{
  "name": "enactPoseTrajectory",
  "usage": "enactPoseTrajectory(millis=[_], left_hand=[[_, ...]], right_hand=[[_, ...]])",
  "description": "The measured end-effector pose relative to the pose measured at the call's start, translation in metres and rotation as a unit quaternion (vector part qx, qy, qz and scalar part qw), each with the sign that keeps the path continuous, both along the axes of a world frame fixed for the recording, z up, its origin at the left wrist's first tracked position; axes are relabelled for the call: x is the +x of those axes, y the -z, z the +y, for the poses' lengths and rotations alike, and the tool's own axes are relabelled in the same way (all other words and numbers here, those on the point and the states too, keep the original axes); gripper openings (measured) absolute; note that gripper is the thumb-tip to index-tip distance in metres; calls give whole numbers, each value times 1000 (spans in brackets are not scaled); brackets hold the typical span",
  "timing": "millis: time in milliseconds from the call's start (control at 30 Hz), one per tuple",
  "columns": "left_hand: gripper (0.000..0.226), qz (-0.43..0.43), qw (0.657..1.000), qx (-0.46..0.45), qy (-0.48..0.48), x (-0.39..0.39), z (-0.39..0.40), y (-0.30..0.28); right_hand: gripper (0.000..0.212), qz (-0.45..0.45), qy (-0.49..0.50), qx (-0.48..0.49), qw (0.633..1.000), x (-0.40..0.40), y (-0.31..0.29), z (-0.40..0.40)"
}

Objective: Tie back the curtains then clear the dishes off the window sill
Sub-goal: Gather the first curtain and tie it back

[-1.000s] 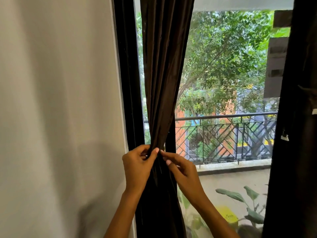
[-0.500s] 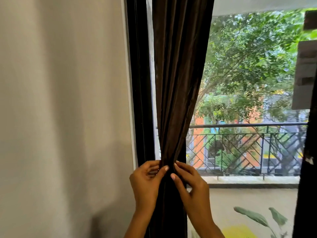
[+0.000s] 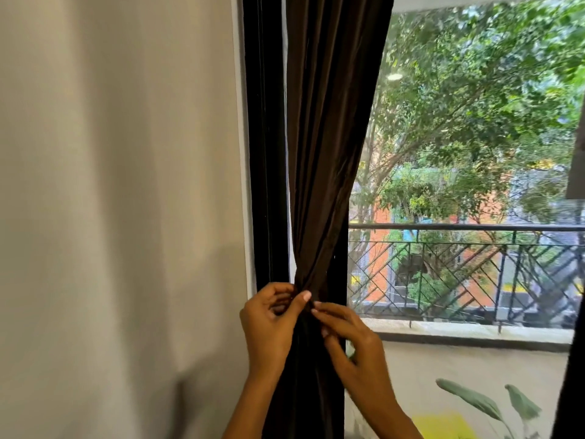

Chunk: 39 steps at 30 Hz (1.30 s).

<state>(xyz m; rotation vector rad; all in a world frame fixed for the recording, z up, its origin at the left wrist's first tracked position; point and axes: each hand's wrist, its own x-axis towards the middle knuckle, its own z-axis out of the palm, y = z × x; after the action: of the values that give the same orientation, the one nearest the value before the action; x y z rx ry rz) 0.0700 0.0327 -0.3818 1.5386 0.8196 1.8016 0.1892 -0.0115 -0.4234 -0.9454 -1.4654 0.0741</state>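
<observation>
A dark brown curtain (image 3: pixel 326 147) hangs at the left side of the window, gathered into a narrow waist low down. My left hand (image 3: pixel 269 327) grips that waist from the left, thumb and fingers pinched on the fabric. From the right, my right hand (image 3: pixel 351 340) pinches the same spot with its fingertips. Whether a tie band runs under my fingers is hidden. A second dark curtain (image 3: pixel 573 375) shows as a strip at the right edge. No dishes or sill are in view.
A plain pale wall (image 3: pixel 120 217) fills the left half. The black window frame (image 3: pixel 266 153) stands beside the curtain. Outside the glass are a metal balcony railing (image 3: pixel 474 267), trees, and green plant leaves (image 3: pixel 487 403) at the lower right.
My view has shifted left, so the curtain now sits nearer the centre. Both hands stay on the gathered waist, and my right fingers have curled closer over it.
</observation>
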Motion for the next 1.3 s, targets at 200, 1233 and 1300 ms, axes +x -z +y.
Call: enactPoseTrajectory(millis=[200,1233,1300], left_hand=[[31,54,991,-22,120,-16,8,-4],[36,-9,980,-51,191,-17,-5,3],[30,-1,979,-68,194,-18,-2,4]], right_hand=[[47,115,-158,-144,970,38,-30,14],[31,23,66,-38,997,-8,-5,29],[27,27,86,-29,995,-7,-5,35]])
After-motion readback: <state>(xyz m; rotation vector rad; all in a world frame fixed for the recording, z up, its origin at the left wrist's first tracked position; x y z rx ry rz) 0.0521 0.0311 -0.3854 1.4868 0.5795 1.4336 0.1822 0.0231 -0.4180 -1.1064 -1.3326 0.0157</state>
